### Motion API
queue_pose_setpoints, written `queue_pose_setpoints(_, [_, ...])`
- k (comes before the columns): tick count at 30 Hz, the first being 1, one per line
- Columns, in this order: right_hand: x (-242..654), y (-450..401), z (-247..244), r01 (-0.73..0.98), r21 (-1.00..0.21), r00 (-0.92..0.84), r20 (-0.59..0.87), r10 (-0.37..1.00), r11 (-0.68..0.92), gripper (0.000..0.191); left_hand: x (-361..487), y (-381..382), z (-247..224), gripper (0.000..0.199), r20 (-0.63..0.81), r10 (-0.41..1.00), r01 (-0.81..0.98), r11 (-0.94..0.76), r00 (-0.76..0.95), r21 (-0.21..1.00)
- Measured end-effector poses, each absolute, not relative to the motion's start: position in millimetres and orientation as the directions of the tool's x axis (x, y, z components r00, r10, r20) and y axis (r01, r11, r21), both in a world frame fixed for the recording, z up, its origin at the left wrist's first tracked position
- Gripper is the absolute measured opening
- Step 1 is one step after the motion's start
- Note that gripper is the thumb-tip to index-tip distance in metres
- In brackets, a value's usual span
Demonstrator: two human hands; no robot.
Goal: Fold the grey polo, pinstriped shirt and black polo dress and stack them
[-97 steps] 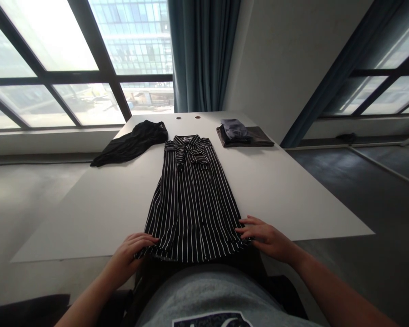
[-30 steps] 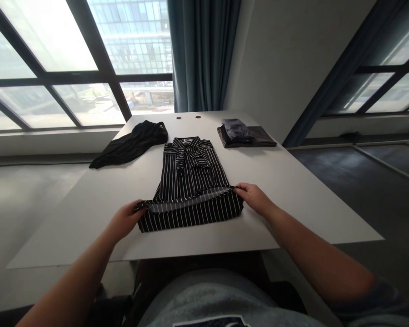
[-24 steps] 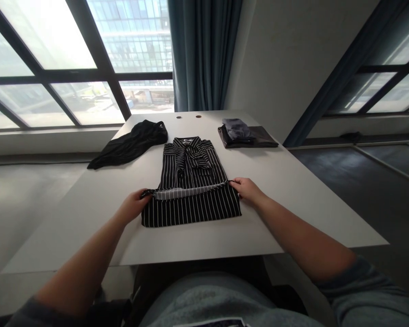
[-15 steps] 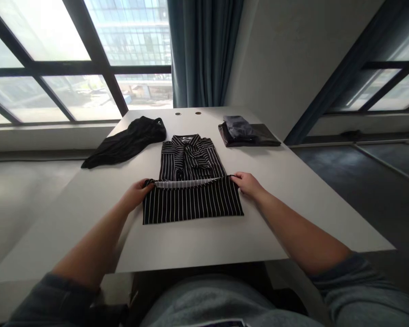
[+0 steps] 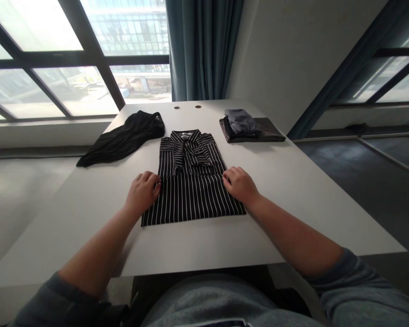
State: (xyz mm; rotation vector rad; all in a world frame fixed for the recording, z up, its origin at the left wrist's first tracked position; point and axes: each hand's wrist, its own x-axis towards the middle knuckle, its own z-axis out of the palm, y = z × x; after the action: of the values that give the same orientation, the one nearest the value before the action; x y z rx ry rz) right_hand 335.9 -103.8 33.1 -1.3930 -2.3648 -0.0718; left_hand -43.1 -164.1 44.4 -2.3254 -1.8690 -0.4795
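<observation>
Shirt [image 5: 191, 202] folded up from hem on table [image 5: 191, 247] | left grip [image 5: 142, 194], right grip [image 5: 240, 185] open, pressing fold flat | next: smooth crease

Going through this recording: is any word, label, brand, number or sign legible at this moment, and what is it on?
Dark print on the grey sweatshirt: cut off by the bottom edge of the view, unreadable.
Pale patch inside the collar of the striped shirt: too small to tell whether it bears any text.
Nothing else shows readable text.
</observation>
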Motion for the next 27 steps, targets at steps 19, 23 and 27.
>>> queue_pose_setpoints(19, [328.1,-121.4,-4.2,0.756,-0.159,-0.648,-0.036,0.761,0.635,0.071,-36.1,-173.7,-5.0,0.063,0.037,0.902,0.899,-0.432,0.430,0.069])
queue_pose_setpoints(23, [333.7,-140.9,-5.6,0.752,-0.147,-0.652,-0.024,0.758,0.643,0.070,-33.0,-190.7,-4.1,0.063,0.040,0.891,0.890,-0.455,0.453,0.046])
queue_pose_setpoints(27, [341.7,-170.3,-7.4,0.743,-0.131,-0.663,-0.005,0.749,0.657,0.070,-28.0,-221.5,-6.0,0.063,0.059,0.884,0.885,-0.465,0.463,0.029])
